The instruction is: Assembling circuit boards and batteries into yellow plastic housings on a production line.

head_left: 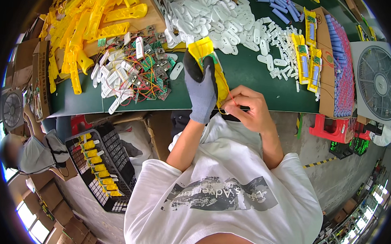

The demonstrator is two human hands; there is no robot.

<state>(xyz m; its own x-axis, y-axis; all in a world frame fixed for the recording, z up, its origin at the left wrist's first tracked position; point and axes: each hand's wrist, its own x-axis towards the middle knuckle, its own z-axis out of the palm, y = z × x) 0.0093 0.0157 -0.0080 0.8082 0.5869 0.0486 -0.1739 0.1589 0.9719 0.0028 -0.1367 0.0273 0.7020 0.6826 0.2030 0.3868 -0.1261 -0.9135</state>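
My left hand (201, 90), in a grey glove with black fingertips, is closed around a yellow plastic casing (222, 83) above the table's front edge. A green circuit board (209, 58) shows in the casing, partly covered by the gloved thumb. At the casing's lower end my bare right hand (253, 109) pinches a thin red wire (232, 98) between thumb and fingers. Left of the glove lies a tangled pile of circuit boards with wires (152, 77) and white oval parts. More white oval covers (208, 15) are heaped beyond my hands.
Yellow casings (84, 28) fill the far left. On the right are small white parts (278, 43), assembled yellow units (302, 59), a carton of blue cylindrical cells (341, 75) and a fan (380, 81). A black crate (121, 147) with yellow units stands low left; a person (37, 148) sits beyond.
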